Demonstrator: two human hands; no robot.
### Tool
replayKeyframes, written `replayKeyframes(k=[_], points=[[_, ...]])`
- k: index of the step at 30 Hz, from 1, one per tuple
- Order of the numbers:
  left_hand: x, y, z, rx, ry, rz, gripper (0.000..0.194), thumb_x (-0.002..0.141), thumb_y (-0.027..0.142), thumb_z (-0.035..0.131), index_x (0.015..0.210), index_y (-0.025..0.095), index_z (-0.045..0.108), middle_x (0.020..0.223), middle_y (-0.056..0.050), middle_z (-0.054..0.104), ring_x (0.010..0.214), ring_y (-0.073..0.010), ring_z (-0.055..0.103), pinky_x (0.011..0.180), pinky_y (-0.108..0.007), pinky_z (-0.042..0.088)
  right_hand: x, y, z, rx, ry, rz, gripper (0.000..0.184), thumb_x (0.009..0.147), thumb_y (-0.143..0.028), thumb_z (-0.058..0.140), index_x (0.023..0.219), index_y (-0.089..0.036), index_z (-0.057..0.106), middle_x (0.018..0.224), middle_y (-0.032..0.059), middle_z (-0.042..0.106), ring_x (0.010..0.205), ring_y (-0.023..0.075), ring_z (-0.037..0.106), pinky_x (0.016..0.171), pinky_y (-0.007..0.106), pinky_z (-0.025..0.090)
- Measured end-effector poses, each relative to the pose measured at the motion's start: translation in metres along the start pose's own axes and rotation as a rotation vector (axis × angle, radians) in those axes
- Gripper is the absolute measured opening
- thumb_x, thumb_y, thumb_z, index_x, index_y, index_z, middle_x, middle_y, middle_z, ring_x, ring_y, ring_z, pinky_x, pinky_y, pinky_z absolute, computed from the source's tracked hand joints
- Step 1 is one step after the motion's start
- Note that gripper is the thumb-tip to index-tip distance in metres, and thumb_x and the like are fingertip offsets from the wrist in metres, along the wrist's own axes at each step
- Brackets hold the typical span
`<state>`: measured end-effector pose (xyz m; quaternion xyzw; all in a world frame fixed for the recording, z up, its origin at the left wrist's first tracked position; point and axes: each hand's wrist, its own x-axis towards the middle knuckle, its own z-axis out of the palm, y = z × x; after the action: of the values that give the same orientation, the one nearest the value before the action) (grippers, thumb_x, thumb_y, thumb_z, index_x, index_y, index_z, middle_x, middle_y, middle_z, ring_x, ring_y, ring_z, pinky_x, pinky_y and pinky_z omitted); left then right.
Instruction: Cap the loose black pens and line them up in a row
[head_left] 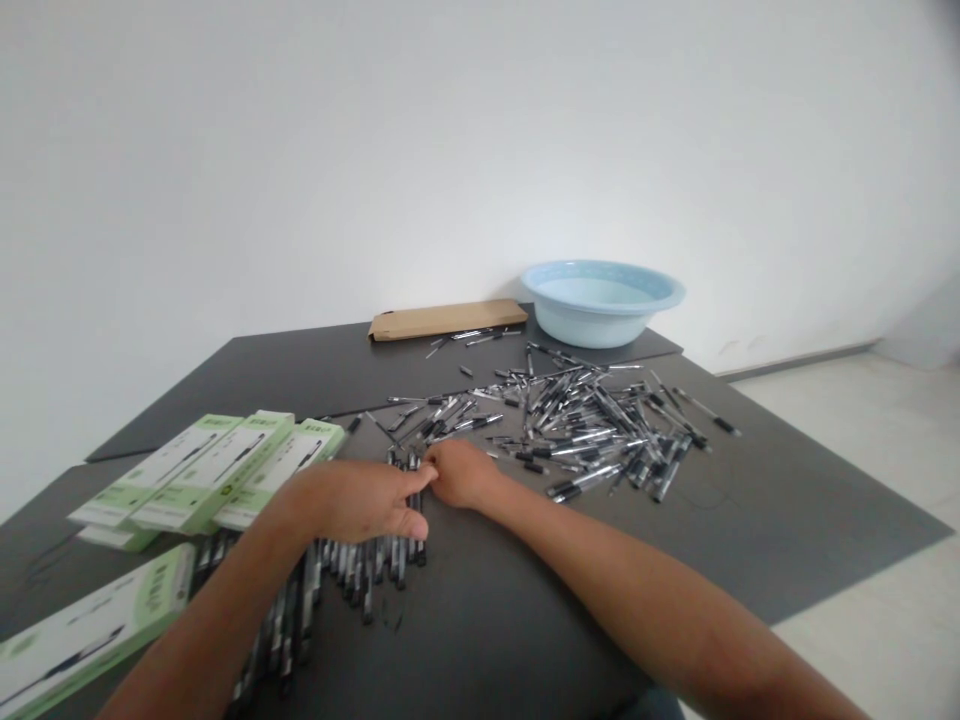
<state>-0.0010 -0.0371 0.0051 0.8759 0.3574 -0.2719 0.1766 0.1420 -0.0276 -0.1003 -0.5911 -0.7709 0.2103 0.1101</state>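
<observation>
My left hand (pixel 367 503) reaches over a row of gel pens (pixel 365 580) laid side by side on the dark table. Its index finger points to my right hand and its thumb stands apart; I see nothing held in it. Curled closed, my right hand (pixel 461 474) rests by the far end of that row, touching or almost touching the left fingertip. Whatever its fingers hold is hidden. Just beyond my hands lies a loose heap of clear-barrelled black pens (pixel 592 425), pointing in many directions. More pens (pixel 281 630) lie in line under my left forearm.
Several green and white pen boxes (pixel 202 470) are stacked at the left, with another box (pixel 90 625) nearer me. A light blue basin (pixel 600 305) stands at the back right, beside a flat brown cardboard piece (pixel 448 320). Behind the table rises a white wall (pixel 375 150).
</observation>
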Motion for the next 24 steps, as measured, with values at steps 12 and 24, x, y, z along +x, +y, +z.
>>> replayKeyframes(k=[12,24], points=[[-0.007,0.005,-0.003,-0.006,-0.004,-0.088,0.071,0.088,0.051,0.043,0.147,0.014,0.03,0.133,-0.019,0.054,0.117,-0.0318,0.054,0.092,-0.038,0.043,0.008,0.072,-0.064,-0.262,0.229,0.173,0.028,0.093,-0.025,0.036,0.107,-0.015,0.059,0.104,0.0152,0.065,0.099,0.0257,0.059,0.082,0.036,0.042],[0.004,0.01,-0.001,0.045,-0.048,-0.044,0.068,0.089,0.047,0.045,0.146,0.013,0.03,0.129,-0.019,0.058,0.113,-0.0304,0.057,0.089,-0.035,0.045,0.005,0.096,-0.044,-0.329,0.201,-0.008,0.022,0.089,-0.029,0.051,0.107,-0.021,0.061,0.115,0.0102,0.061,0.113,0.0277,0.047,0.093,0.043,0.033]])
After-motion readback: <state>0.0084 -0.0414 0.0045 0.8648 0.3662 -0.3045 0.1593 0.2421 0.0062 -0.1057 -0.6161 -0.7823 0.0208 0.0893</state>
